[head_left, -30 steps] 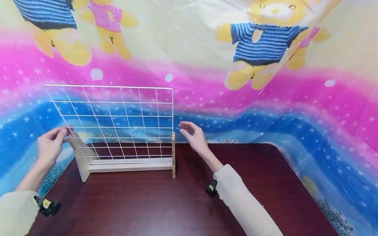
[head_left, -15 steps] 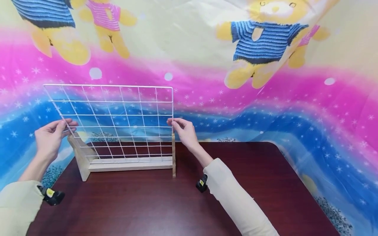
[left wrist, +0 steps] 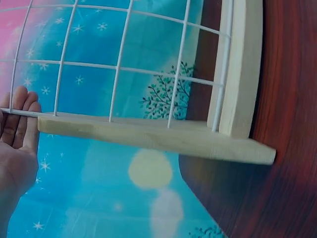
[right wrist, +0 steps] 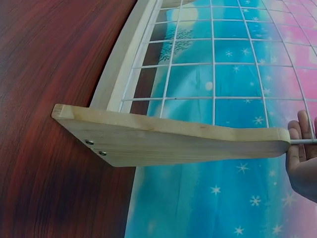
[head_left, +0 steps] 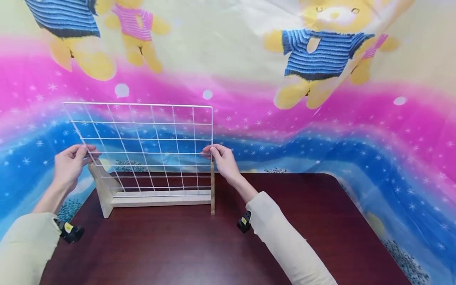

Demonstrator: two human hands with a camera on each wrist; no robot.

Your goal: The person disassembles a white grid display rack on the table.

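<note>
Here's a white square-grid wire panel (head_left: 157, 139), a pale wooden stand (head_left: 162, 202), a dark red-brown counter (head_left: 178, 245), and a snowflake-dotted pink-and-blue cloth (head_left: 256, 107), cream, perhaps, under the glare.

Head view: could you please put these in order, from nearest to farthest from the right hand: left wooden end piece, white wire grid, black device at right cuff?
1. White wire grid: nearest; the right hand pinches its right edge.
2. Black device: below the hand in the picture.
3. Left wooden end piece: farthest, at the grid's opposite side.
</note>
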